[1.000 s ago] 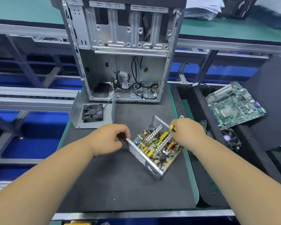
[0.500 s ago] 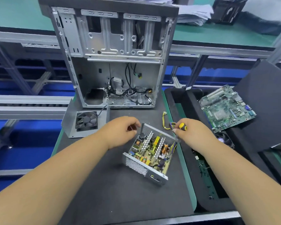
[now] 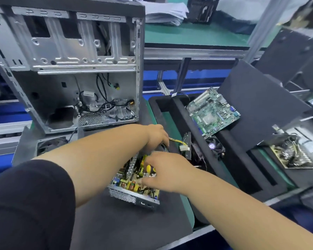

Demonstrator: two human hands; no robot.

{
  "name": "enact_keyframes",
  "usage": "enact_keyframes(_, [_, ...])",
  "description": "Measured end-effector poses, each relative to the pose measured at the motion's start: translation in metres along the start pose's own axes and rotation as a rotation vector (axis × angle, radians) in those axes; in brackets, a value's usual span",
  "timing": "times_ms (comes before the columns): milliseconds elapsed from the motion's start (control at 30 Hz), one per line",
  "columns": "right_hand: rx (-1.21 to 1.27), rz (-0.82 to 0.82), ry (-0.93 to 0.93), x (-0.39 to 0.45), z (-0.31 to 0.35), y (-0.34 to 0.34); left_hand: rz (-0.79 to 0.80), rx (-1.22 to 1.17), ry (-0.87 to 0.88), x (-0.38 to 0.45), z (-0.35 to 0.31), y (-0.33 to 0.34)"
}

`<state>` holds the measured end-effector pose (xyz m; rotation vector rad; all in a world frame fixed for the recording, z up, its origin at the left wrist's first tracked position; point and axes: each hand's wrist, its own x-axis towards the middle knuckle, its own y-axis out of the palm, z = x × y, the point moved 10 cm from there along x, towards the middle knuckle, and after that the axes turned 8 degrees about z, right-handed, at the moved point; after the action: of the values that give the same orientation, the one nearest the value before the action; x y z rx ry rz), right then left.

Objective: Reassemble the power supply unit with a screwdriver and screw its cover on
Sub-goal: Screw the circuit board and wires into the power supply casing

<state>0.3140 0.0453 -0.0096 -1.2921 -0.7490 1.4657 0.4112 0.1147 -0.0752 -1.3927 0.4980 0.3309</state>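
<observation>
My left forearm [image 3: 101, 159] hides the fan [image 3: 51, 143] at centre left; my right hand [image 3: 166, 174] covers most of the screwdriver [image 3: 149, 168]; the far right is blurred.

A bare metal case [image 3: 65, 56] with a dull silvery sheen, stamped and ribbed. The supply [image 3: 134, 188] has a perforated metal wall and a crowded circuit board. A glossy yellow plastic handle [image 3: 149, 168]. The mat [image 3: 125, 226] is matt dark foam. A green board [image 3: 212, 112], slightly shiny. A matt dark cloth sleeve [image 3: 29, 204].
</observation>
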Motion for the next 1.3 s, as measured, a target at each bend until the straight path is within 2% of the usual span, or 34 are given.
enact_keyframes(167, [-0.052, 0.052, -0.082, -0.001, 0.019, 0.015, 0.014, 0.066, -0.043, -0.003, 0.01, 0.002])
enact_keyframes(233, [-0.131, 0.116, -0.114, 0.0, 0.027, 0.026, 0.007, -0.003, -0.075, -0.011, 0.013, 0.001])
enact_keyframes(433, [-0.309, 0.176, -0.188, 0.0, 0.035, 0.036, 0.021, -0.705, -0.151, -0.055, 0.037, 0.024])
enact_keyframes(500, [-0.368, 0.189, -0.162, 0.0, 0.023, 0.03, 0.02, -0.711, -0.183, -0.068, 0.042, 0.03])
enact_keyframes(633, [-0.428, 0.198, -0.109, 0.0, -0.011, 0.009, -0.058, -0.583, -0.359, -0.089, 0.059, 0.037])
enact_keyframes(900, [-0.552, 0.1, -0.066, 0.014, -0.049, -0.028, -0.058, -0.828, -0.748, -0.153, 0.053, 0.073])
enact_keyframes(1033, [-0.58, 0.093, -0.091, 0.03, -0.044, -0.029, -0.117, -0.879, -0.949, -0.191, 0.032, 0.092])
enact_keyframes(1300, [-0.601, 0.108, -0.226, 0.061, -0.002, -0.013, -0.148, -1.053, -1.068, -0.243, 0.028, 0.125])
